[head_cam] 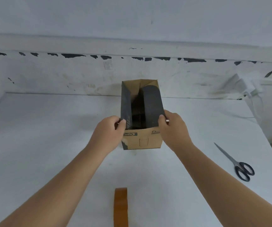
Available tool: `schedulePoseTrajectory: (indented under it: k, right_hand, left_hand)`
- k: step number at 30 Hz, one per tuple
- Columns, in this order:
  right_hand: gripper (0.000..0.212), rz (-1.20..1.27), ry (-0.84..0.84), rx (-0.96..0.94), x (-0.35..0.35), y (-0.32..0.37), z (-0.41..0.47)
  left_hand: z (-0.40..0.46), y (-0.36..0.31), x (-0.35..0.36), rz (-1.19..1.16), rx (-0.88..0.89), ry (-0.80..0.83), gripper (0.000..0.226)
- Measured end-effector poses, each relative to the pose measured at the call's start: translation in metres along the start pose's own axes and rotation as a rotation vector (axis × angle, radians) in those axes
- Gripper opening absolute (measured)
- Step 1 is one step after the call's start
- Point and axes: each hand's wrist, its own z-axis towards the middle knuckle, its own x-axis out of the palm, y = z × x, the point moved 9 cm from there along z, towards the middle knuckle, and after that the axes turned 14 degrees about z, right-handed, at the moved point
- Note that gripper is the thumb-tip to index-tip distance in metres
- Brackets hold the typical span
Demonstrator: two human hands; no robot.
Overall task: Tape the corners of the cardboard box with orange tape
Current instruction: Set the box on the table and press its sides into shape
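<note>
I hold the cardboard box (142, 138) at the middle of the white table (50, 136), its open top facing up. My left hand (109, 133) grips the near left corner, thumb curled over the dark flap; my right hand (173, 128) grips the near right corner the same way — fingers wrapped round the edge. The box's inside flaps look black. The roll of orange tape (120, 207) stands on edge near me, between my forearms, well apart from the box. Black-handled scissors (236, 163) lie to the right on the table — blades pointing far and left.
</note>
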Motion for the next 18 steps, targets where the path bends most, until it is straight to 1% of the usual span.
schedulePoseTrajectory:
  k: [4,7,9,13,18]
  right_hand:
    - [0.025,0.017,0.017,-0.045,-0.005,-0.014,0.004]
    - [0.025,0.004,-0.013,-0.096,-0.005,-0.02,0.003]
    - [0.026,0.005,-0.031,-0.133,-0.002,-0.021,0.004]
    - [0.029,0.024,-0.054,-0.193,0.001,-0.02,-0.006]
    - [0.036,0.084,-0.02,-0.306,-0.001,-0.024,-0.02]
  left_hand:
    - [0.002,-0.006,0.013,-0.017,-0.021,-0.087,0.03]
    - [0.003,-0.003,0.025,-0.042,-0.024,-0.122,0.025]
    - [0.004,-0.003,0.029,-0.038,0.01,-0.163,0.028]
    - [-0.006,-0.008,0.023,0.001,0.106,-0.259,0.041]
    - [-0.02,-0.001,0.027,-0.02,0.185,-0.3,0.043]
